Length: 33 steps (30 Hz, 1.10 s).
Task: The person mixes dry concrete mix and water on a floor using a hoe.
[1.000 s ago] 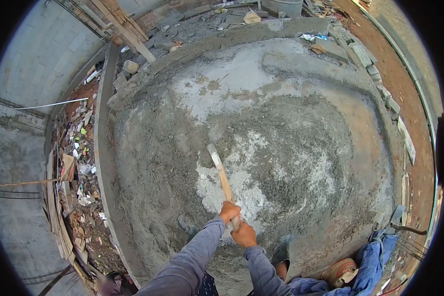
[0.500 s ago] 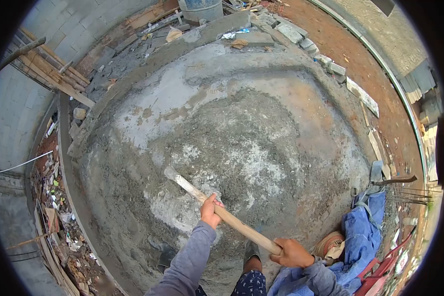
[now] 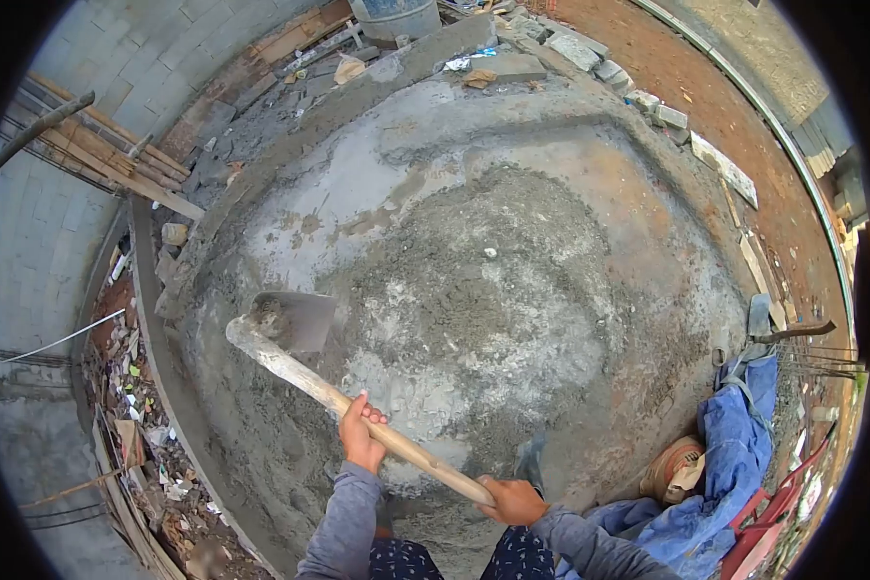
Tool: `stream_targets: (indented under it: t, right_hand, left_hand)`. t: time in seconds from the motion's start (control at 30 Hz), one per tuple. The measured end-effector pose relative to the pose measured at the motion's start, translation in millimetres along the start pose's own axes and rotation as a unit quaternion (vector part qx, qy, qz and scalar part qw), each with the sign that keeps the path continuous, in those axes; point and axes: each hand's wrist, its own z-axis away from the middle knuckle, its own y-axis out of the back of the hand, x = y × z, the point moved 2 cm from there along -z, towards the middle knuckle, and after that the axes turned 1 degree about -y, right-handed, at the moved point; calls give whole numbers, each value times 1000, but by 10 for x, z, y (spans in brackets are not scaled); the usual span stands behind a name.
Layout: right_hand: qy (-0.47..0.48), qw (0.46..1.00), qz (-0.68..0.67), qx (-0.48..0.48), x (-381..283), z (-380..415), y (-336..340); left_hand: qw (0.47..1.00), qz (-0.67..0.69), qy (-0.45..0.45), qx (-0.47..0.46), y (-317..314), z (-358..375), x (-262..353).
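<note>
Both my hands grip the long wooden handle of a hoe. My left hand wraps round the middle of the handle, and my right hand closes round its lower end. The hoe's broad metal blade is at the far left end, with some grey material on it, above the left side of a mound of grey sand-and-cement mix. Whitish powder streaks the mound, and a small pale lump lies on it. My boot tip shows near the mound's close edge.
A low concrete edge bounds the mixing area on the left, with rubble beyond it. Blue tarpaulin and a sack lie at the right. Blocks and a blue drum stand at the back. Bamboo poles lean at left.
The hoe has swung left and lifted; its blade, hidden in the mix before, now shows. My hands moved left with it. A darker patch of mix and a pale lump appear on the mound.
</note>
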Motion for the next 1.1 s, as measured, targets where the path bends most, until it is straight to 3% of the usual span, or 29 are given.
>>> stream_targets:
  t: [0.07, 0.17, 0.27, 0.43, 0.53, 0.77, 0.83, 0.93, 1.1]
  right_hand:
    - [-25, 995, -53, -79, -516, -276, -580]
    - [-14, 990, -113, -86, -905, -555, -1605]
    - [-53, 984, -132, -107, -1098, -824, -2407]
    - [-131, 981, -99, -106, -1341, -1393, -3280]
    - [-103, 990, -83, -38, -1416, -1813, -3577]
    - [-108, 985, -134, -24, -1735, -2901, -3791]
    - [-95, 982, -160, -10, -1772, -3208, -3730]
    - [-156, 978, -136, -23, -1576, -3654, -3781]
    - [-186, 976, -111, -28, -1455, -3393, -3546]
  left_hand:
    - [999, -38, -26, 29, 601, -115, 531]
    - [996, -65, -12, 61, 1443, -331, 1028]
    - [990, -94, 10, 104, 2329, -677, 1149]
    - [983, -142, 33, 114, 3278, -1373, 1277]
    - [984, -155, 32, 82, 3463, -1876, 1386]
    - [963, -257, -42, 73, 3275, -2472, 1635]
    - [952, -293, -38, 86, 3303, -2604, 1497]
    - [910, -397, -5, 117, 3323, -2690, 1104]
    - [885, -453, 52, 89, 3248, -2649, 731]
